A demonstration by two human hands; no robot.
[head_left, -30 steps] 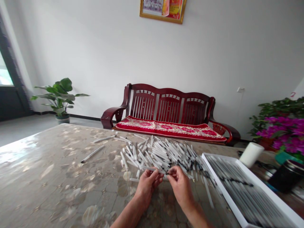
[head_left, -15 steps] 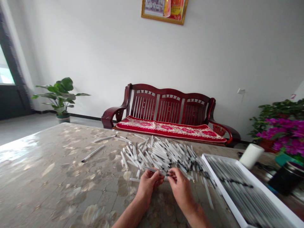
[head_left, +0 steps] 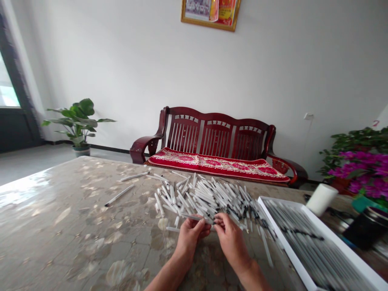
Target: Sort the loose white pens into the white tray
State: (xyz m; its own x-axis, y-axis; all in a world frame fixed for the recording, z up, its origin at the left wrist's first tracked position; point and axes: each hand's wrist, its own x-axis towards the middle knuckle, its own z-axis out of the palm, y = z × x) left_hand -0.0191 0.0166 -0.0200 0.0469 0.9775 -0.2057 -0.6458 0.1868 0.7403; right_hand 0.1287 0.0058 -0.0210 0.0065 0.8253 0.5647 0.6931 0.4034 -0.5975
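Note:
A slim whitish pen [head_left: 191,216] with a dark end is held between both hands, just in front of a pile of similar pens [head_left: 209,196]. My left hand [head_left: 190,236] is closed round its barrel, thumb on top. At the dark end, the thumb and fingers of my right hand [head_left: 232,238] pinch together; the small part between them is mostly hidden. Two loose pens lie apart on the left, one of them a clear pen [head_left: 119,195] with a black tip. To the right, a white box [head_left: 282,238] holds rows of clear pens with black parts.
The patterned table [head_left: 75,226] reaches toward a red wooden bench [head_left: 215,137]. Beyond the box stand a white roll [head_left: 321,199], a black cup [head_left: 365,227] and purple flowers [head_left: 363,169]. A potted plant [head_left: 79,125] is on the floor at left.
Almost nothing differs. The view has shifted very slightly, and both hands keep the same grip on the pen.

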